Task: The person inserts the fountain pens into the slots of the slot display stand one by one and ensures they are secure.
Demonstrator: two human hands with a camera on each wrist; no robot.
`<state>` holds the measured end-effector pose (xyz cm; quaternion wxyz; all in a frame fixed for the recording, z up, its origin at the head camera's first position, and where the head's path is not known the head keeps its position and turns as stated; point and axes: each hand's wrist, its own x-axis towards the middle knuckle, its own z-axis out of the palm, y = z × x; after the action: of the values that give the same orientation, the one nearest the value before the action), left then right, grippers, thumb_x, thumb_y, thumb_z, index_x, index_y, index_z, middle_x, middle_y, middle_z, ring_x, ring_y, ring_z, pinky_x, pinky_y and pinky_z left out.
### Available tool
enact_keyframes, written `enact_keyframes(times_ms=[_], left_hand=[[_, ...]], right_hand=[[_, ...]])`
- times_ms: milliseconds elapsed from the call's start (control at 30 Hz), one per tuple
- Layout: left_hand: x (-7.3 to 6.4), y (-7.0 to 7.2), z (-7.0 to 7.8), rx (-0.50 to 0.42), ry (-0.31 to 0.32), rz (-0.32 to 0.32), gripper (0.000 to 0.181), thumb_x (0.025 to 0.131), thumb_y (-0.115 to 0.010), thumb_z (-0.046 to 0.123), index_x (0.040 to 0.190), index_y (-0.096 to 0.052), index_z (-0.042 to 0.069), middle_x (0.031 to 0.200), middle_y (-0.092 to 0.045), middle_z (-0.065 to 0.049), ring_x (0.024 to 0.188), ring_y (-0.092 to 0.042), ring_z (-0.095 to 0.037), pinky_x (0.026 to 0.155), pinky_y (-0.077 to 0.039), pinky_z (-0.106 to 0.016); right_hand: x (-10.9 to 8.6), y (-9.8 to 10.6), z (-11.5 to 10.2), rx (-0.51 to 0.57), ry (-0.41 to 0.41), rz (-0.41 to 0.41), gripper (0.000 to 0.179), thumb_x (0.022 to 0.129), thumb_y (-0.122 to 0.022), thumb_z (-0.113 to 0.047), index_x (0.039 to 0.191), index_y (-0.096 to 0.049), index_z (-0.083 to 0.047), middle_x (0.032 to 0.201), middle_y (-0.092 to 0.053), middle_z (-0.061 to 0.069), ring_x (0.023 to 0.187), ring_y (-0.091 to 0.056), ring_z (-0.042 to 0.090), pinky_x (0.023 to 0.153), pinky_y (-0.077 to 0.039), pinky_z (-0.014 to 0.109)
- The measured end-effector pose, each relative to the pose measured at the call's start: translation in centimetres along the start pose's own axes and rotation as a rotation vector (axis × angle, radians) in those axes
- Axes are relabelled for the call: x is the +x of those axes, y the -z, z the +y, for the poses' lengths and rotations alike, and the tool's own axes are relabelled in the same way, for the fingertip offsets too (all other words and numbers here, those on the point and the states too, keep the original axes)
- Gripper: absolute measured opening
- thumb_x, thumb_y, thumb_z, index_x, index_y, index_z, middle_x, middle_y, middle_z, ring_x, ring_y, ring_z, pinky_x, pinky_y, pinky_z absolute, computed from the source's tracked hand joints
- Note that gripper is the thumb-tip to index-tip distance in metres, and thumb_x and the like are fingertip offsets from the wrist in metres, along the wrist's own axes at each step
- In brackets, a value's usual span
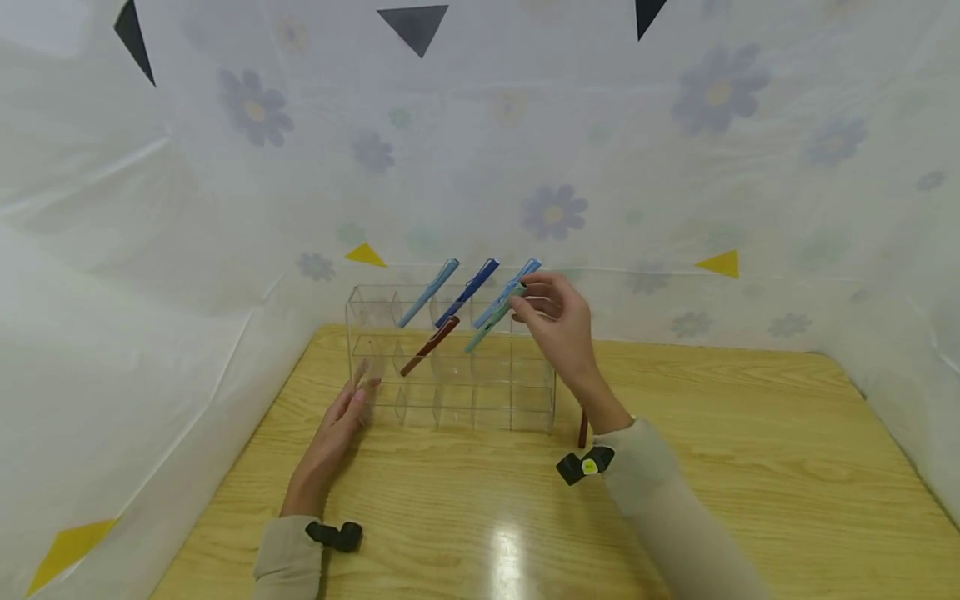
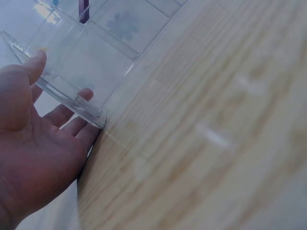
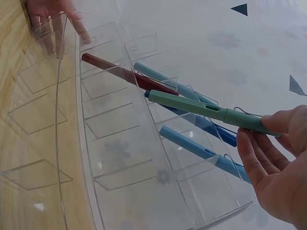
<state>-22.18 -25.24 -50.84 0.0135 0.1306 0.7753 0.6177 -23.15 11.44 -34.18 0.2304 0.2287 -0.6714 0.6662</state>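
Free passage crosses the near table (image 1: 435,500); dividers (image 3: 112,120) and pens (image 1: 467,293) obstruct the rack (image 1: 532,398).

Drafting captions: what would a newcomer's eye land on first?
Likely the pale green pen, pinched in the right hand at the clear rack. Then three blue pens leaning in the rack's back row, and a dark red pen in front of them, left of the green one.
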Motion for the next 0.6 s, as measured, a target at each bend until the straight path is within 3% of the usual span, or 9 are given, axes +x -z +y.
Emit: enact_keyframes(times_ms=[500, 600], left_hand=[[0.0, 0.0, -0.1, 0.005, 0.014, -0.004, 0.053, 0.115, -0.031, 0.037, 0.165, -0.017, 0.036, 0.163, -0.036, -0.012, 0.154, -0.018, -0.033, 0.117, -0.015, -0.063], [0.1, 0.1, -0.1, 0.002, 0.019, -0.002, 0.054, 0.114, -0.031, 0.038, 0.166, -0.017, 0.031, 0.163, -0.036, -0.012, 0.154, -0.018, -0.033, 0.117, -0.015, -0.063]], right_hand=[[-0.2, -2.8, 1.2, -0.039, -0.013, 0.009, 0.021, 0.095, -0.066, 0.010, 0.116, -0.064, 0.015, 0.102, -0.069, 0.033, 0.091, -0.068, 0.053, 0.077, -0.058, 0.052], [-0.1, -3.2, 2.6, -0.039, -0.019, 0.004, 0.021, 0.095, -0.066, 0.011, 0.116, -0.064, 0.015, 0.101, -0.069, 0.034, 0.088, -0.069, 0.051, 0.077, -0.057, 0.055]])
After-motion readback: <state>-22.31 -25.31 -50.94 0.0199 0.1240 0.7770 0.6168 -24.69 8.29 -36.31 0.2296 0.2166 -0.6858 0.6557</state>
